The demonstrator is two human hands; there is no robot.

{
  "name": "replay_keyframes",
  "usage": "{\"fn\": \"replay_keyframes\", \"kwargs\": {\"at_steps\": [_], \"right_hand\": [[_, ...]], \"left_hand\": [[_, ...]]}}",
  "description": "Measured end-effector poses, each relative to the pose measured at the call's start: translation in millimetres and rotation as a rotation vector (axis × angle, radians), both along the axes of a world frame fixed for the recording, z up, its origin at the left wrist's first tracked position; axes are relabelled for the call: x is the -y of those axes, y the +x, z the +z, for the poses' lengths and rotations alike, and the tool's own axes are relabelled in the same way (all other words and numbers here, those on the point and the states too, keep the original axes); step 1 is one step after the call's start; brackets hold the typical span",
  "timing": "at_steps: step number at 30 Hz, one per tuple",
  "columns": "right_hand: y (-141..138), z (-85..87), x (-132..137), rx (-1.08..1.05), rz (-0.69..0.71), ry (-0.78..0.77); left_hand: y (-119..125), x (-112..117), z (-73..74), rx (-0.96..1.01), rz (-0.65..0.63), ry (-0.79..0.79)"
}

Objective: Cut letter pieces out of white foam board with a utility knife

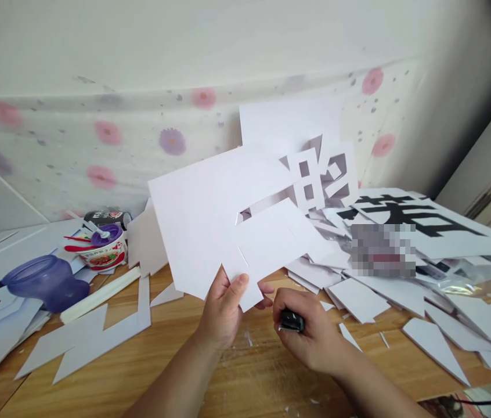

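White, flat and angular, a stiff cut-out board (202,215) with a narrow slot is held up above the brown wood-grain desk (249,386), its lower edge pinched in the left hand (223,307). Near it, the right hand (309,331) is curled around a black-handled tool (292,320), perhaps a cutter, mostly hidden by the fingers. Loose white angular offcuts (358,299) lie to the right.

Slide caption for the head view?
Left hand holds a slotted white board over a wooden table; right hand grips a black tool.
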State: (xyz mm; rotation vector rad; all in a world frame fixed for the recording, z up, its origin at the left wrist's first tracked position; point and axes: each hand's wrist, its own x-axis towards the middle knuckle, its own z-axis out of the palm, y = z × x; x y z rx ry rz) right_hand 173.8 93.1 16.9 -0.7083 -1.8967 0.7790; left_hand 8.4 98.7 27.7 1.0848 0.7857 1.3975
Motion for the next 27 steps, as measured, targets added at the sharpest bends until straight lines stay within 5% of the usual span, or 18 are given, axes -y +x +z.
{"fn": "replay_keyframes", "kwargs": {"at_steps": [5,10,14,23,27], "right_hand": [[17.7,26.1,9.7,0.228,-0.190,0.090],[61.5,46.0,4.8,0.085,-0.604,0.119],[95.5,48.4,7.7,-0.031,-0.750,0.032],[109.8,27.6,34.7,-0.180,-0.482,-0.414],[101.1,14.3,37.6,-0.421,-0.296,-0.592]], "left_hand": [[-5.8,-7.2,-3.2,-0.022,0.059,0.049],[-5.0,-2.7,-0.5,-0.054,-0.034,0.083],[3.4,10.3,3.1,-0.102,-0.140,0.109],[9.2,55.7,5.8,-0.202,-0.303,0.046],[8.7,72.2,1.3,-0.190,-0.140,-0.014]]}}
